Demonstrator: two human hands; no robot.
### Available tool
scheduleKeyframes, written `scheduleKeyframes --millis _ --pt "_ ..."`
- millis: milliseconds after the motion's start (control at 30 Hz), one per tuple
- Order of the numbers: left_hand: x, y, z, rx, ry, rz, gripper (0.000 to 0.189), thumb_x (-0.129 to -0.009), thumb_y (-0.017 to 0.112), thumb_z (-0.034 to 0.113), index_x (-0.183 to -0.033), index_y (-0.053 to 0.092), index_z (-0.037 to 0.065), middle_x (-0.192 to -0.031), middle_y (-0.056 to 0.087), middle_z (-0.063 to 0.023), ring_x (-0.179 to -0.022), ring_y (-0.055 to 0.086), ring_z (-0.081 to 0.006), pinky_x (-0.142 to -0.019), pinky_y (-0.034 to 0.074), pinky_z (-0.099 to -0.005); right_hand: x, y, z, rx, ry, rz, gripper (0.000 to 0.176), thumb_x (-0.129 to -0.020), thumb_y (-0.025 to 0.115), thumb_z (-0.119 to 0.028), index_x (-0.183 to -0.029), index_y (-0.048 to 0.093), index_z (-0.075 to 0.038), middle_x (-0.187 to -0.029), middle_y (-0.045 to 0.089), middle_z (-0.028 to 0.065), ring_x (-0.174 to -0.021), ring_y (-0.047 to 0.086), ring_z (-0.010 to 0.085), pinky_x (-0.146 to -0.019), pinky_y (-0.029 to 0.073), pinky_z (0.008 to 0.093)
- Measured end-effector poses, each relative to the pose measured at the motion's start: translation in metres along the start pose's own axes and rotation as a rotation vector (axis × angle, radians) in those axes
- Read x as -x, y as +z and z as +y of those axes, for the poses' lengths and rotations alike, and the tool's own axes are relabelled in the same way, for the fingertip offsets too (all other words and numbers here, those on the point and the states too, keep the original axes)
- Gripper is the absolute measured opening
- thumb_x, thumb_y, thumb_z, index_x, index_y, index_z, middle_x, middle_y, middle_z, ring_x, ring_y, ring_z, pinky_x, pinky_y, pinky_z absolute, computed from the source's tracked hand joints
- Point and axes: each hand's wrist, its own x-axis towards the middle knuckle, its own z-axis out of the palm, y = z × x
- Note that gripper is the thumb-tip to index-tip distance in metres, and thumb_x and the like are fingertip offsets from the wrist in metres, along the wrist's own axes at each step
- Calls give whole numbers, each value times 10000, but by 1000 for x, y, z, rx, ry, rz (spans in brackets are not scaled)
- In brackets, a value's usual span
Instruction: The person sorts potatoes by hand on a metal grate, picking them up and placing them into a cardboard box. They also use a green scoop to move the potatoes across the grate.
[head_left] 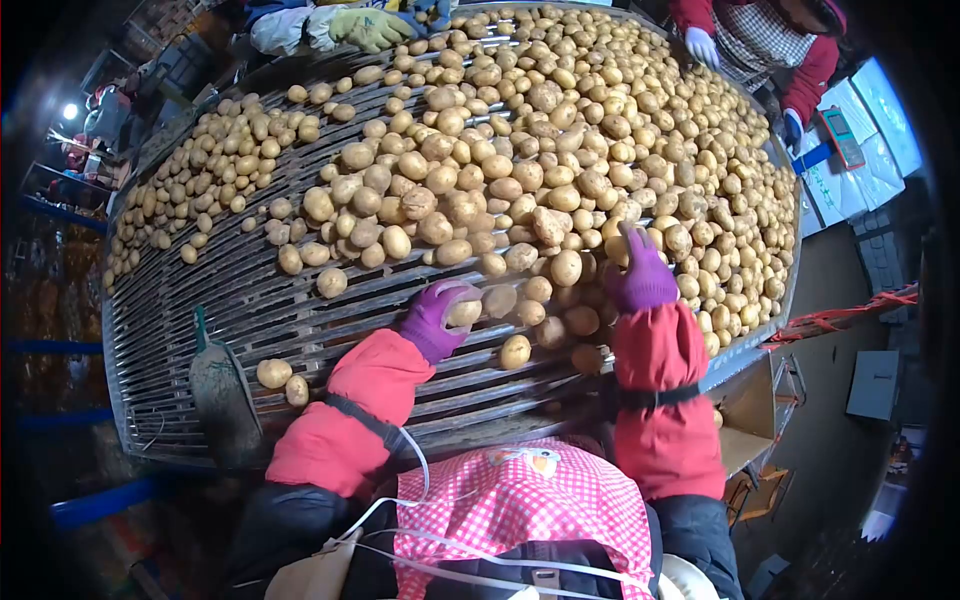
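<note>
Many potatoes [540, 150] lie heaped on a slatted metal table [330, 315]. My left hand [436, 318], in a purple glove, is curled round a potato [463, 313] at the near side of the heap. Another potato [499, 300] lies just to the right of it. My right hand [645, 270], also gloved in purple, reaches into the heap with its fingers on a potato [617, 250]. The fingertips of the right hand are partly hidden among the potatoes.
A green-handled metal scoop [222, 395] lies on the slats at the left. A co-worker's gloved hands [372, 29] are at the far edge, and another co-worker [765, 45] stands at the far right. An open cardboard box [748, 415] is below the table's right edge.
</note>
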Motion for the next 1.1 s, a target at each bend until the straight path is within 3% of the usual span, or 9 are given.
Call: scheduleKeyframes --millis 100,167,300,433,633,800,867,1000,1100 --pt "-1 -2 3 69 -63 70 548 -687 751 39 -1194 550 97 -1152 594 -132 -1075 591 -304 -936 484 -397 -43 -30 -5 -48 196 -657 642 -745 716 -255 -1350 508 -197 -1222 625 169 -1139 601 346 -945 506 396" --pt "-4 -10 9 232 -171 65 561 -700 762 29 -1212 546 104 -1164 599 -109 -1091 592 -262 -954 481 -371 -43 20 63 -454 -41 -412 612 -765 730 -264 -1336 533 -162 -1146 649 110 -992 652 260 -870 524 367" --pt "-2 -8 -9 657 -265 179 646 -710 676 -65 -1300 478 107 -1214 548 -81 -1072 581 -210 -936 487 -326 25 -46 3 -1537 331 -346 566 -924 598 -463 -1314 528 -59 -961 628 82 -684 558 144 -581 487 274" --pt "-19 -27 46 1255 -468 52 679 -737 651 43 -1362 391 92 -1174 553 -126 -845 595 -166 -678 513 -230 74 -44 20 -1884 866 -130 600 -948 479 -571 -1232 562 -49 -779 587 107 -580 529 179 -504 456 262" --pt "-45 18 152 1325 -706 -190 521 -967 415 574 -1213 504 124 -991 667 -95 -532 508 -105 -404 327 -190 181 -66 99 -1944 550 48 591 -957 478 -492 -1377 476 -76 -962 644 172 -588 575 199 -491 477 318" --pt "-70 81 206 1133 -715 -463 689 -974 241 641 -1342 490 113 -1116 669 -118 -834 646 -185 -673 523 -276 255 -79 158 -1724 1218 400 566 -919 561 -536 -1259 524 -85 -1056 663 176 -659 634 216 -534 532 335" --pt "-82 115 233 1123 -815 -568 685 -969 289 622 -1349 482 85 -1135 667 -115 -822 655 -220 -747 534 -325 271 -87 146 -1627 1237 447 532 -929 574 -462 -1304 523 -87 -1093 650 177 -652 618 189 -539 534 314" --pt "-74 151 290 716 -187 -958 495 -952 539 314 -1338 462 14 -1161 613 -116 -967 626 -215 -893 499 -358 306 -104 125 -1833 999 172 511 -926 590 -367 -1375 503 -140 -1135 626 171 -641 595 168 -555 516 311" --pt "-21 234 254 1007 -51 -1141 541 -1042 338 395 -1407 393 0 -1334 514 -122 -1206 527 -190 -1055 382 -337 327 -98 124 -2159 863 221 549 -913 609 -386 -1388 469 -152 -1138 625 150 -666 588 196 -552 505 332"
